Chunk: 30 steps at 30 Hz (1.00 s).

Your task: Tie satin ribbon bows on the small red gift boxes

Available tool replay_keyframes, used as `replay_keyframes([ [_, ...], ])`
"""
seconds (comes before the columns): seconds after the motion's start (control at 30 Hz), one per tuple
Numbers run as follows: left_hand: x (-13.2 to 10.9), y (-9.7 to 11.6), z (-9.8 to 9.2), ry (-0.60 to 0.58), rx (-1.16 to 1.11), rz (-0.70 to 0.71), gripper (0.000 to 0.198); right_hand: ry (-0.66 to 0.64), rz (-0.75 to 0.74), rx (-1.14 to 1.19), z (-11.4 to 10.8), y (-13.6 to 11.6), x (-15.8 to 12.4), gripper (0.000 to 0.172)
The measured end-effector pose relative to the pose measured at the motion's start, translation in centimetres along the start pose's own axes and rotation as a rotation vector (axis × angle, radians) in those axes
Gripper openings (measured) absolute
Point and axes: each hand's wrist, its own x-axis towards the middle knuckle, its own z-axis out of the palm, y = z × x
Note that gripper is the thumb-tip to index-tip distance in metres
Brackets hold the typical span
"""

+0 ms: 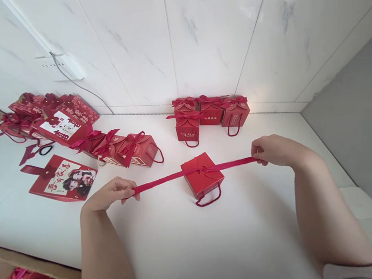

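Observation:
A small red gift box (pixel 195 185) with a dark red cord handle (pixel 211 200) stands on the white table in front of me. Across its top runs a crimson ribbon (pixel 164 179), crossed or knotted at the middle of the lid and stretched out to both sides. My left hand (pixel 115 192) pinches the ribbon's left end. At the other end, my right hand (pixel 268 150) pinches the ribbon between thumb and fingers. Both hands are held apart from the box, and the ribbon looks taut.
Several bow-tied red boxes (pixel 188 130) stand by the tiled wall, with more boxes (pixel 143 152) to the left. A flat red picture bag (pixel 64 178) lies beside other gift packages (pixel 64 128). An open cardboard carton (pixel 59 270) is at lower left; white paper (pixel 362 203) lies right.

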Motion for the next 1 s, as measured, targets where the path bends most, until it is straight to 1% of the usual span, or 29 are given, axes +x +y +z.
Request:
replay_keyframes([
  [0.03,-0.2,0.2,0.1,0.007,0.013,-0.044,0.039,0.012,0.039,-0.01,0.1,0.2,0.2,0.015],
  [0.07,-0.1,0.4,0.3,0.017,0.015,-0.09,0.034,0.029,0.057,-0.011,0.3,0.1,0.3,0.021],
  [0.1,0.2,0.9,0.6,0.037,0.018,-0.128,0.033,0.05,0.051,-0.004,0.5,0.0,0.3,0.027],
  [0.17,1.3,2.0,1.7,0.126,0.041,-0.141,0.04,0.102,-0.042,0.031,0.9,-1.0,0.3,0.035],
  [0.23,3.0,3.4,3.6,0.198,0.043,-0.077,0.04,0.111,-0.207,0.104,1.3,-2.4,0.0,0.038],
  [0.27,3.8,4.1,4.8,0.208,0.006,-0.007,0.039,0.078,-0.294,0.168,1.5,-3.2,-0.2,0.04],
  [0.3,4.6,4.8,6.1,0.211,-0.046,0.062,0.038,0.017,-0.364,0.235,1.7,-4.0,-0.3,0.041],
  [0.33,5.3,5.3,7.4,0.207,-0.087,0.114,0.039,-0.045,-0.415,0.298,2.0,-4.6,-0.4,0.042],
  [0.37,5.8,5.8,8.7,0.215,-0.111,0.136,0.041,-0.099,-0.454,0.35,2.2,-5.2,-0.5,0.042],
  [0.4,6.2,6.2,9.9,0.224,-0.121,0.139,0.04,-0.138,-0.479,0.388,2.4,-5.6,-0.5,0.041],
  [0.43,6.5,6.5,10.8,0.241,-0.135,0.11,0.036,-0.162,-0.499,0.411,2.5,-5.9,-0.4,0.041],
  [0.5,6.6,7.0,11.9,0.275,-0.189,0.031,0.031,-0.172,-0.53,0.433,2.8,-6.1,-0.2,0.038],
  [0.57,6.5,7.4,12.1,0.279,-0.243,-0.035,0.032,-0.169,-0.558,0.457,2.9,-6.1,0.0,0.036],
  [0.63,6.2,7.7,11.9,0.256,-0.25,-0.078,0.037,-0.176,-0.585,0.488,2.9,-6.1,0.0,0.034],
  [0.73,5.7,7.8,11.7,0.216,-0.157,-0.13,0.047,-0.189,-0.649,0.495,2.6,-6.1,-0.5,0.031],
  [0.87,5.2,7.1,11.7,0.149,-0.037,-0.184,0.055,-0.123,-0.758,0.39,2.3,-6.0,-1.1,0.02],
  [0.93,5.1,6.7,11.6,0.091,-0.053,-0.192,0.057,-0.105,-0.773,0.344,2.4,-6.0,-1.3,0.017],
  [1.0,4.9,6.5,11.5,-0.015,-0.102,-0.183,0.056,-0.102,-0.777,0.324,2.4,-6.0,-1.4,0.018],
])
